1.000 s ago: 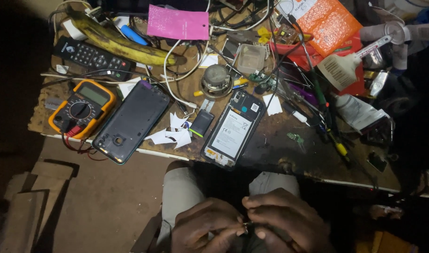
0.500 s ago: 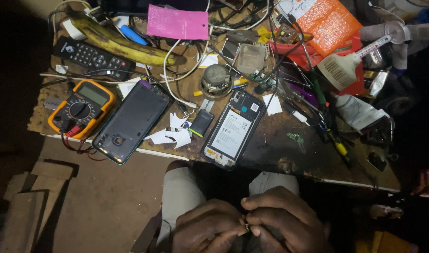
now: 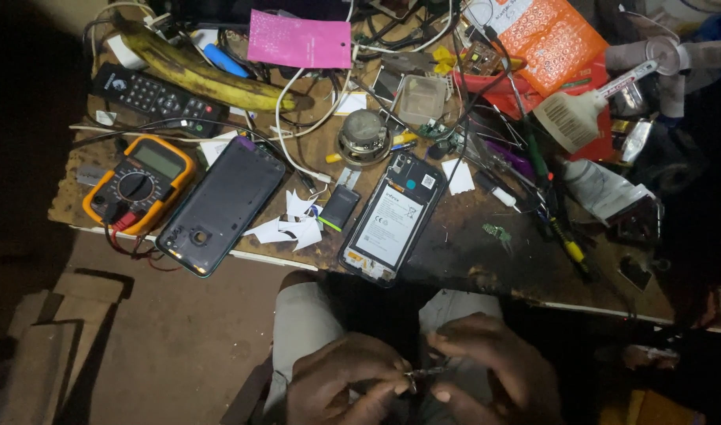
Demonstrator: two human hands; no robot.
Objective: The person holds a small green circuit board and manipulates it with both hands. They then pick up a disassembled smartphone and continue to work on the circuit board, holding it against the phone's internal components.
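My left hand (image 3: 341,386) and my right hand (image 3: 490,370) meet over my lap, below the table's near edge. Their fingertips pinch a small metallic part (image 3: 419,376) between them; it is too small and dark to identify. On the table above lies an opened phone (image 3: 392,216) with its battery showing. A dark phone back cover (image 3: 223,205) lies to its left. White paper scraps (image 3: 290,228) and a small dark module (image 3: 338,208) sit between the two.
An orange multimeter (image 3: 140,182) sits at the table's left, with a remote control (image 3: 156,98) and a banana (image 3: 207,75) behind it. A pink card (image 3: 297,39), cables, a round metal part (image 3: 363,135), screwdrivers (image 3: 561,228) and an orange packet (image 3: 553,39) crowd the rest.
Both hands have shifted slightly while working the small part; my right fingers have spread a little. Nothing on the table has moved.
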